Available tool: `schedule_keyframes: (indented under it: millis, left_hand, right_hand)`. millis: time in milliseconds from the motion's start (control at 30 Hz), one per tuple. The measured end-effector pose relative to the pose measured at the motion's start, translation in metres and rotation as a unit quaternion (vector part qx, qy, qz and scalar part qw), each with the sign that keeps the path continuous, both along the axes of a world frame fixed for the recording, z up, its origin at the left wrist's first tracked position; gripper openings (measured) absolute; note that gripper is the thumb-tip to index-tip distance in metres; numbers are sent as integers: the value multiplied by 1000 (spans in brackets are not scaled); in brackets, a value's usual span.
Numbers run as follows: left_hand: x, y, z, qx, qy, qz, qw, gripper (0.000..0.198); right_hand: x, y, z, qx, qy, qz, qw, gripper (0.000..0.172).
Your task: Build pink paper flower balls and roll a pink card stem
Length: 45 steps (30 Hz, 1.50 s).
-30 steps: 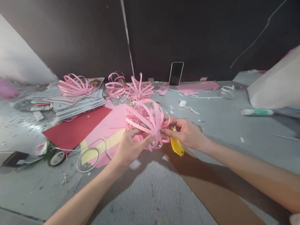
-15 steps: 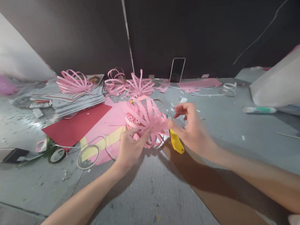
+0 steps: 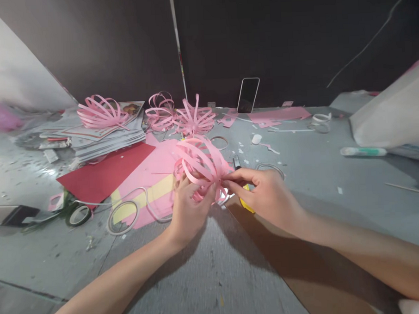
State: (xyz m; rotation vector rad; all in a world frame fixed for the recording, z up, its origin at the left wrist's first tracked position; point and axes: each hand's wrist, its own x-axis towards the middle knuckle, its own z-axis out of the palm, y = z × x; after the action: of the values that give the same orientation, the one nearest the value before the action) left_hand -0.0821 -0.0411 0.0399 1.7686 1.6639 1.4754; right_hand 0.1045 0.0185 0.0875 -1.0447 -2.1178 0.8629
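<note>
I hold a pink paper-strip ball (image 3: 201, 162) over the grey table. My left hand (image 3: 189, 209) grips it from below, fingers curled among the strips. My right hand (image 3: 266, 194) pinches the strips at the ball's right side with thumb and forefinger. A yellow utility knife (image 3: 245, 202) lies on the table just under my right hand, mostly hidden by it.
Three more pink strip balls (image 3: 194, 118) sit at the back beside a stack of papers (image 3: 108, 140). Red and pink sheets (image 3: 106, 173), tape rolls (image 3: 78, 215), a phone (image 3: 247, 95), a glue stick (image 3: 364, 151), a white bag (image 3: 395, 112) and brown cardboard (image 3: 298, 273) lie around.
My right hand lifted away from the ball, then came back and pinched the strips at its right side. The ball has sunk slightly lower in my left hand.
</note>
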Motion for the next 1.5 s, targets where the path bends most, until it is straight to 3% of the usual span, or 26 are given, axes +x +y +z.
schedule_keyframes:
  millis: [400, 667, 933, 1500]
  left_hand:
    - [4, 1, -9, 27, 28, 11, 999, 16]
    - [7, -1, -9, 2, 21, 9, 1000, 21]
    - [9, -1, -11, -4, 32, 21, 999, 24]
    - [6, -2, -3, -20, -4, -10, 1000, 16]
  right_hand:
    - [0, -1, -4, -3, -15, -13, 1000, 14]
    - [-4, -1, -2, -44, 0, -15, 999, 14]
    - [-4, 0, -4, -33, -4, -4, 999, 14]
    - [-1, 10, -2, -75, 19, 20, 997, 13]
